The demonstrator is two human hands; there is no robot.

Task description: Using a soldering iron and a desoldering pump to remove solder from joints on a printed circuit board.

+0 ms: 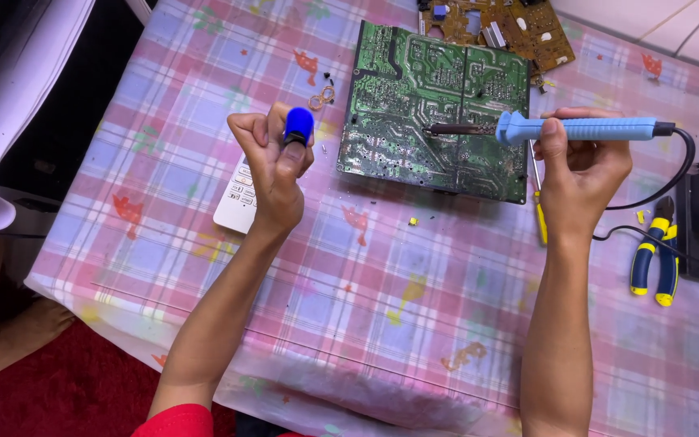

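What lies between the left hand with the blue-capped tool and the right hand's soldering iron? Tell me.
In the head view, the green circuit board lies between the left hand and right hand; the soldering iron has its tip over it.

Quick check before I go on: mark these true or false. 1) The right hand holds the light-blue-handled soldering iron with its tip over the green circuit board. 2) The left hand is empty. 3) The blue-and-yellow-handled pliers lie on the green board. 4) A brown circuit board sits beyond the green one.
1) True: the right hand grips the light-blue-handled soldering iron, its tip over the green circuit board.
2) False: the left hand is closed around a small dark-blue-topped tool.
3) False: the blue-and-yellow-handled pliers lie on the checked tablecloth, right of the board.
4) True: the brown circuit board lies past its far edge.
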